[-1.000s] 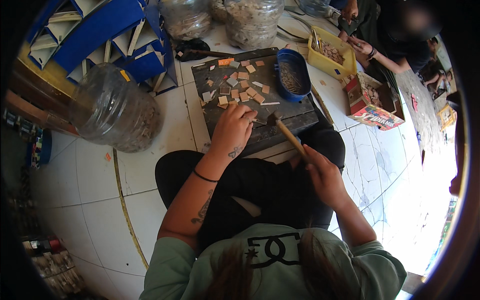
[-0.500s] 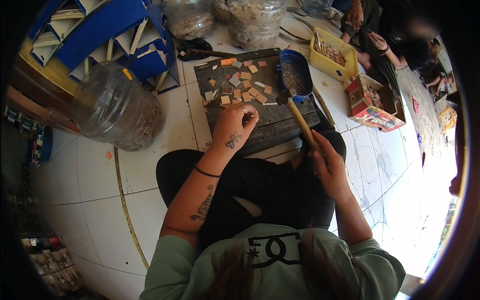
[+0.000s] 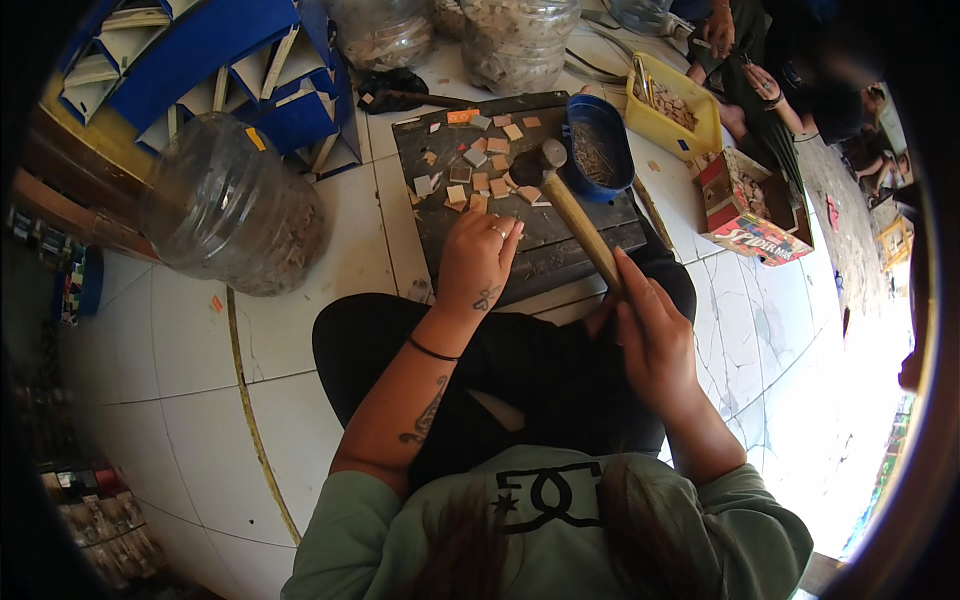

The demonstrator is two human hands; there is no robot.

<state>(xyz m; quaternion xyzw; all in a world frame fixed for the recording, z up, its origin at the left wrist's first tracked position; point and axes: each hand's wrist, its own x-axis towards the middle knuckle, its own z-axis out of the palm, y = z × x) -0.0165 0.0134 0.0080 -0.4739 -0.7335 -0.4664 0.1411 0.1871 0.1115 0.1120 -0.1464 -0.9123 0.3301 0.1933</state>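
Note:
My right hand [image 3: 658, 335] is wrapped round the wooden handle of a hammer [image 3: 583, 235]. The hammer's head hangs over the right part of a dark board [image 3: 440, 235], beside several small square tiles [image 3: 497, 146] in tan, pink and grey. At the board's near side is my left hand [image 3: 478, 258], fingers bent down and pressed together. Whatever they may hold is hidden behind the hand. A blue plastic tub [image 3: 622, 178] holding many thin nail-like pieces rests at the board's right.
Left of the board stands a big clear plastic jar [image 3: 235, 215], with blue racks [image 3: 215, 75] behind it. More filled jars [image 3: 515, 45] are at the back. A yellow bin [image 3: 708, 130] and a red box [image 3: 755, 215] hold small pieces at right, near another person's hand [image 3: 765, 85].
The hammer head has swung left, from beside the blue tub to over the tiles. My left hand has shifted slightly right and turned its fingers down toward the board.

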